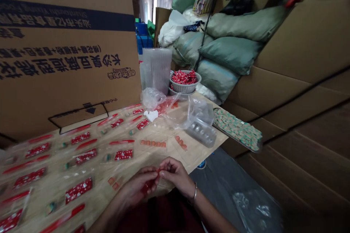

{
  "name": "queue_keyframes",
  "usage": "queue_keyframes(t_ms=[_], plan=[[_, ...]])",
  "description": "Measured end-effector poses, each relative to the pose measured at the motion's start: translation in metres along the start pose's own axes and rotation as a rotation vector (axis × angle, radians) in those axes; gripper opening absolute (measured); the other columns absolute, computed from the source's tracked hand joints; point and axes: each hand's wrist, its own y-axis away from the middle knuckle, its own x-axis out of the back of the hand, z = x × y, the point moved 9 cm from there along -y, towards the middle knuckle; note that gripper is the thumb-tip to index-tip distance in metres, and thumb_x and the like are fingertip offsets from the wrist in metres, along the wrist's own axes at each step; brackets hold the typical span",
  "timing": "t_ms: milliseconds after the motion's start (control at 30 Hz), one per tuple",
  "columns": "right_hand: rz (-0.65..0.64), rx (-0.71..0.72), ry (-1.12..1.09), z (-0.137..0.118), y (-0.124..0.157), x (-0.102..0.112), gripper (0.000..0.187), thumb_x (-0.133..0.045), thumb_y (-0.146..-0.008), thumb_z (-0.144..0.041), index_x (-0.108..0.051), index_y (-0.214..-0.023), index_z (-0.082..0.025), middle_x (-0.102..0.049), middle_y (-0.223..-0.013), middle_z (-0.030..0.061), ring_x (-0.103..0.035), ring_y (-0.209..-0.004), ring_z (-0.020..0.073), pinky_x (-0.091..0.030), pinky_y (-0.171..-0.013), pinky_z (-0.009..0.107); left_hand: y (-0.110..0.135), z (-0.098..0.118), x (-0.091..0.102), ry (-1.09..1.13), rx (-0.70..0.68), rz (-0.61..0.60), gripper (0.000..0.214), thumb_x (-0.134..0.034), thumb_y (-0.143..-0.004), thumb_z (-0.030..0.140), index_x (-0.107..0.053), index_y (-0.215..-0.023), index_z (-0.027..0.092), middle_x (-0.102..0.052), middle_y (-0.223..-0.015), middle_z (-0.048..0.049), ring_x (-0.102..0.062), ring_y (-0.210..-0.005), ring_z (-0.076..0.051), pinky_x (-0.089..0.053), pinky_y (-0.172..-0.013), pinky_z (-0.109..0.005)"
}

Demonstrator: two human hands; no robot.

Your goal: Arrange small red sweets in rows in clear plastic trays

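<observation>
My left hand (pixel 139 185) and my right hand (pixel 176 176) meet over the table's front edge, fingertips pinched together. A small red-orange piece (pixel 158 171) shows between the fingertips, and more red shows in the left palm; its kind is mostly hidden. Near my left hand lie a few orange blocks (pixel 113 182). Beyond my hands, a row of joined orange blocks (pixel 153 143) and a shorter strip (pixel 181 142) rest on the table (pixel 131 169). To the left lie several red packets with white spots (pixel 78 190), each by a red stick-like utensil (pixel 64 218) and small greenish pieces.
A large carton (pixel 68 91) stands at the back left. Behind the table's middle are stacked clear plastic containers (pixel 157 71) and a basket (pixel 183 87) of red packets. A clear moulded tray (pixel 201 133) and a tray of greenish pieces (pixel 237 129) lie right. Sacks (pixel 231 54) are piled behind.
</observation>
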Motion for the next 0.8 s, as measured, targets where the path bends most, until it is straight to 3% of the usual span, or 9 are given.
queue_keyframes(t_ms=[200, 467, 667, 800], plan=[[-0.137, -0.030, -0.009, 0.001, 0.004, -0.007, 0.034, -0.072, -0.067, -0.046, -0.061, -0.082, -0.018, -0.063, -0.069, -0.0021, -0.058, -0.064, 0.0113, -0.043, -0.064, 0.024, -0.001, -0.007, -0.002, 0.005, -0.006, 0.048, 0.034, -0.080, -0.052, 0.036, -0.057, -0.063, 0.014, -0.051, -0.049, 0.0042, -0.042, -0.041, -0.004, -0.026, -0.041, -0.017], [-0.049, 0.182, 0.250, -0.020, -0.002, -0.003, 0.024, -0.065, -0.077, -0.040, -0.069, -0.090, -0.020, -0.058, -0.074, 0.0005, -0.054, -0.068, 0.0119, -0.042, -0.063, 0.023, -0.002, 0.002, 0.005, -0.049, -0.147, 0.118, 0.043, -0.077, -0.051, 0.050, -0.057, -0.063, 0.014, -0.050, -0.046, 0.0053, -0.039, -0.037, -0.004, -0.022, -0.039, -0.019], [-0.047, 0.091, 0.083, -0.004, -0.009, -0.013, 0.027, -0.059, -0.081, -0.044, -0.062, -0.097, -0.022, -0.060, -0.073, -0.0006, -0.057, -0.064, 0.0123, -0.047, -0.061, 0.025, -0.001, 0.009, 0.009, -0.043, -0.202, 0.164, 0.047, -0.074, -0.053, 0.055, -0.058, -0.063, 0.013, -0.052, -0.049, 0.0033, -0.038, -0.037, -0.004, -0.020, -0.039, -0.020], [-0.025, 0.174, 0.283, -0.015, -0.005, -0.014, 0.022, -0.055, -0.084, -0.039, -0.063, -0.091, -0.020, -0.060, -0.078, 0.0025, -0.058, -0.070, 0.0142, -0.047, -0.065, 0.026, 0.002, 0.016, 0.014, -0.089, -0.260, 0.205, 0.044, -0.072, -0.054, 0.055, -0.057, -0.060, 0.013, -0.049, -0.045, 0.0043, -0.037, -0.037, -0.005, -0.020, -0.040, -0.020]])
